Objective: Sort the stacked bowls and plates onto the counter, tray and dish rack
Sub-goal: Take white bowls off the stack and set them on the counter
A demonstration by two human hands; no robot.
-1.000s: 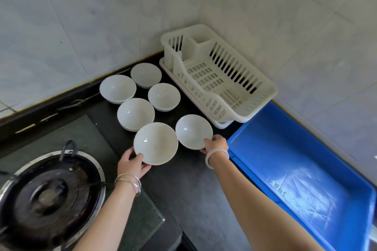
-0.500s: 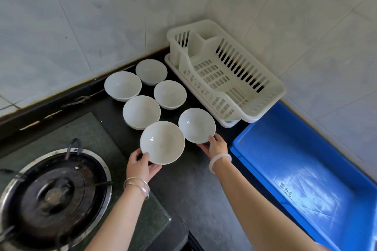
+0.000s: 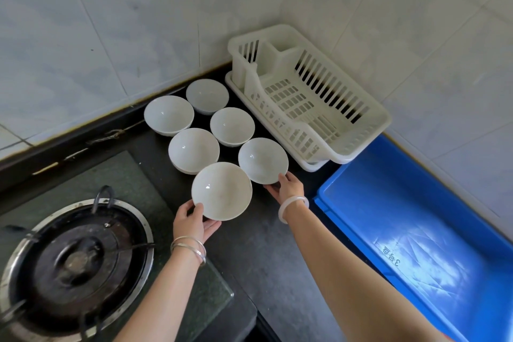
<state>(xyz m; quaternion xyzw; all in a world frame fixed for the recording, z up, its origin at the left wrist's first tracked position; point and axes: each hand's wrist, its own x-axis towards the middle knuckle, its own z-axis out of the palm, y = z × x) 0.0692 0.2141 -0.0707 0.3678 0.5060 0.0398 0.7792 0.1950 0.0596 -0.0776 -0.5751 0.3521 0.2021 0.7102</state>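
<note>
I've got a white bowl in each hand at the near end of the group. My left hand has its fingers clamped on the near rim of the front bowl, thumb over the lip and the rest tucked beneath. My right hand pinches the near edge of the bowl beside it, again thumb on top. Four more bowls sit behind in a tight cluster on the dark desk, between the wall and the white dish rack, which stands empty. The blue tray to my right holds nothing either. No plates in sight.

Now, the risks. Both grips are one-sided pinches on smooth glazed rims, so either bowl could tip away from my fingers and drop if I lift quickly. My front bowl's far rim looks very close to the one behind it and to the right-hand bowl; whether they touch I can't tell, but a small sideways nudge would clink them together and could chip a rim. The right-hand bowl is just beside the rack's corner, so swinging it that way could knock the plastic. On my left the gas burner sits near my wrist, and the bangles could catch on its pan support.
</note>
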